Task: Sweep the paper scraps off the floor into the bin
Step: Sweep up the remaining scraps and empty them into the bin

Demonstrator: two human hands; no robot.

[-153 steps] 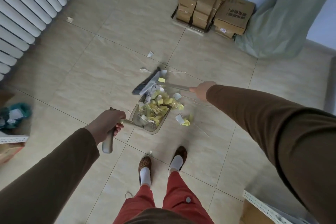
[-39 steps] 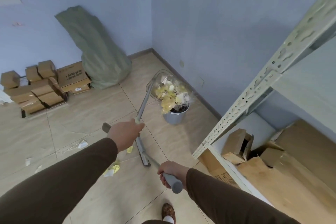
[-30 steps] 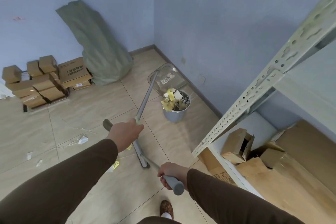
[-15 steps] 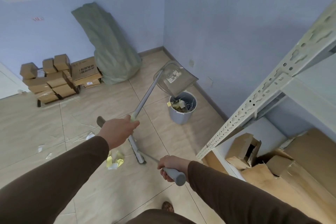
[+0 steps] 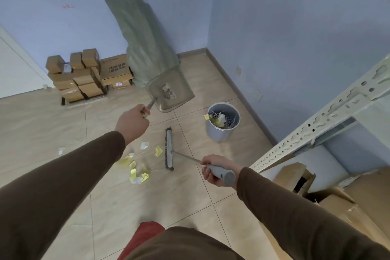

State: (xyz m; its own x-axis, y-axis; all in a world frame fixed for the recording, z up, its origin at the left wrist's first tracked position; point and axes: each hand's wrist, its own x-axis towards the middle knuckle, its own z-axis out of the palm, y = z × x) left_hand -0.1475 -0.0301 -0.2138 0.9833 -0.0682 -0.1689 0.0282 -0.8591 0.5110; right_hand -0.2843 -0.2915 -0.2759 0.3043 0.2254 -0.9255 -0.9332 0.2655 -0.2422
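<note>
Dustpan emptied; second pile pending.
Left hand (image 5: pixel 132 123) grips the now-empty dustpan (image 5: pixel 169 93), withdrawn from bin (image 5: pixel 222 121); right hand (image 5: pixel 217 170) grips broom (image 5: pixel 168 148); scraps (image 5: pixel 137 170) at its 9 o'clock.

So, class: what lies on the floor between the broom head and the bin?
In the head view, only bare tile separates the broom head from the bin. The loose paper scraps lie on the broom's other side.

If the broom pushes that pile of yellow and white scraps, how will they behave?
The scraps look thin, crumpled and very light, so they will probably slide easily over the smooth tile floor. Some may flutter or slip past the broom head: loose pieces already lie apart from the pile. Gentle strokes seem safest.
</note>
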